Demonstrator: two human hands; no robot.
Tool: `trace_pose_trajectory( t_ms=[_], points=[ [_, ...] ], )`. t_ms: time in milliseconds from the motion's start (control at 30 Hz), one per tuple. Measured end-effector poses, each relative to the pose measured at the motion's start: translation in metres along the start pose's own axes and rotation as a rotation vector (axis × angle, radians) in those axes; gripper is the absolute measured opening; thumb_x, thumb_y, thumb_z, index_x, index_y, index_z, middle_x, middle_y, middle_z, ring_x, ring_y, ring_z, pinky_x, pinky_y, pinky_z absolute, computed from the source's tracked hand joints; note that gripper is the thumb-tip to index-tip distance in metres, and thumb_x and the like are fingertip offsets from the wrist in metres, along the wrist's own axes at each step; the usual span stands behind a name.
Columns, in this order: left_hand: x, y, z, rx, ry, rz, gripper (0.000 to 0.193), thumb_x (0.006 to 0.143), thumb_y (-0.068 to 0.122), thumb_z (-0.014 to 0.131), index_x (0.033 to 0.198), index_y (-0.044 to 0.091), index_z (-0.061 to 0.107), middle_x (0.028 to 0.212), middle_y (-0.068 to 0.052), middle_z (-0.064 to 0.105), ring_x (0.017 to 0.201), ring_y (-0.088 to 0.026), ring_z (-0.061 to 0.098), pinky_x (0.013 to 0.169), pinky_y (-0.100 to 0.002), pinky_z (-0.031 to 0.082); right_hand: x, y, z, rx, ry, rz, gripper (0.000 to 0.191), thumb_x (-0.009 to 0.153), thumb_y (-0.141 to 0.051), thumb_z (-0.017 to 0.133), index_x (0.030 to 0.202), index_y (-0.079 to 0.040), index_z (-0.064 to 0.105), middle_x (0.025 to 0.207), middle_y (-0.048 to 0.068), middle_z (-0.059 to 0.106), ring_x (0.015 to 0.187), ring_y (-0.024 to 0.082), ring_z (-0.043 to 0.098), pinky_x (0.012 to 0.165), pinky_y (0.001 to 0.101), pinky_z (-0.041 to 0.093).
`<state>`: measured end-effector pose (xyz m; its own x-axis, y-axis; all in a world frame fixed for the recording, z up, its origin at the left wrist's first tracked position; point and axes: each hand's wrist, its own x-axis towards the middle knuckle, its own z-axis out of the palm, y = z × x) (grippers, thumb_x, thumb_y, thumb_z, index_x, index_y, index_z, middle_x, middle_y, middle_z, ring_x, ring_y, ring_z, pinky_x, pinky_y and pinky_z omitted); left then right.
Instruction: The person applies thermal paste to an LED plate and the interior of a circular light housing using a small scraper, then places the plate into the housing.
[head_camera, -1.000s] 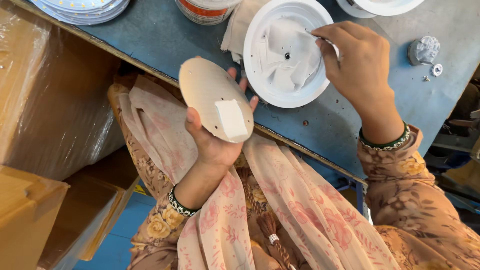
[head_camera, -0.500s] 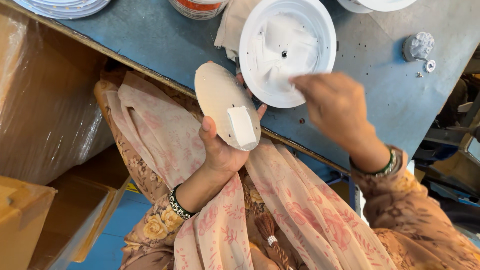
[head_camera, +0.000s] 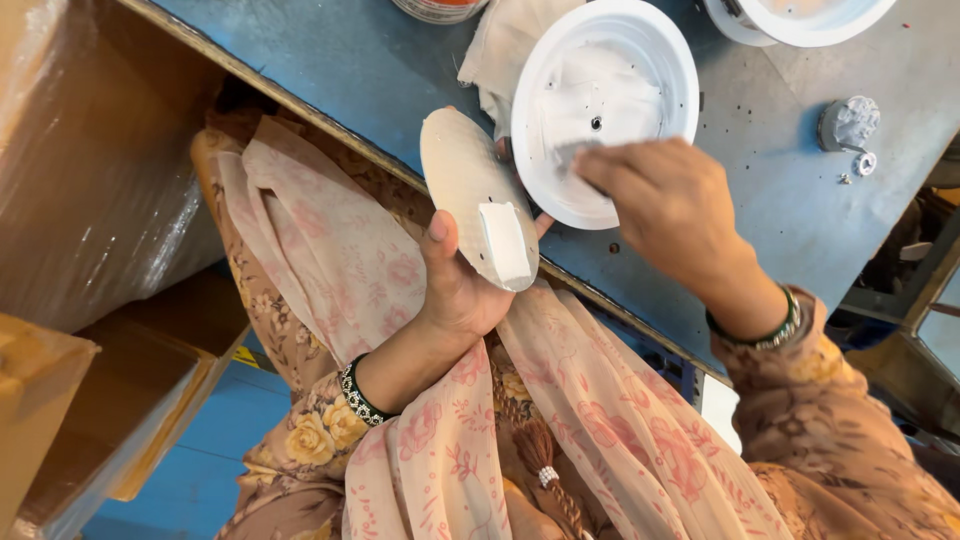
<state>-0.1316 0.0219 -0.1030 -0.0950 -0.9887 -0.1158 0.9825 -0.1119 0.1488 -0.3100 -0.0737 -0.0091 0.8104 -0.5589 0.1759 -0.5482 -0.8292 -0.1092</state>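
Observation:
My left hand (head_camera: 455, 290) holds a round cream-coloured disc (head_camera: 470, 190) tilted on edge, with a white rectangular block (head_camera: 505, 243) stuck near its lower end. My right hand (head_camera: 675, 205) hovers just right of the disc, over the near rim of a white round lamp housing (head_camera: 605, 100) that lies open side up on the blue table (head_camera: 330, 70). The right hand's fingers are bent and pinched together; whether they hold anything small cannot be told.
A white cloth (head_camera: 500, 50) lies under the housing's left side. A grey metal part (head_camera: 850, 122) and a small washer (head_camera: 865, 163) sit at right. Another white housing (head_camera: 790, 15) is at the top. Brown cardboard boxes (head_camera: 90, 180) stand left of my lap.
My right hand came off the housing's far rim and moved down and left toward the disc. My left hand kept hold of the disc, shifting it slightly.

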Motion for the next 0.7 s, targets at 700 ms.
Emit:
trace_pose_trajectory(
  t_ms=[700],
  points=[
    [0.002, 0.007, -0.003, 0.010, 0.041, 0.032, 0.112, 0.082, 0.072, 0.074, 0.164, 0.017, 0.021, 0.162, 0.000, 0.033, 0.156, -0.024, 0.029, 0.133, -0.065, 0.024, 0.035, 0.022, -0.018, -0.011, -0.180, -0.206, 0.030, 0.088, 0.001, 0.070, 0.114, -0.013, 0.077, 0.106, 0.001, 0.074, 0.095, 0.023, 0.069, 0.089, 0.0353, 0.054]
  ],
)
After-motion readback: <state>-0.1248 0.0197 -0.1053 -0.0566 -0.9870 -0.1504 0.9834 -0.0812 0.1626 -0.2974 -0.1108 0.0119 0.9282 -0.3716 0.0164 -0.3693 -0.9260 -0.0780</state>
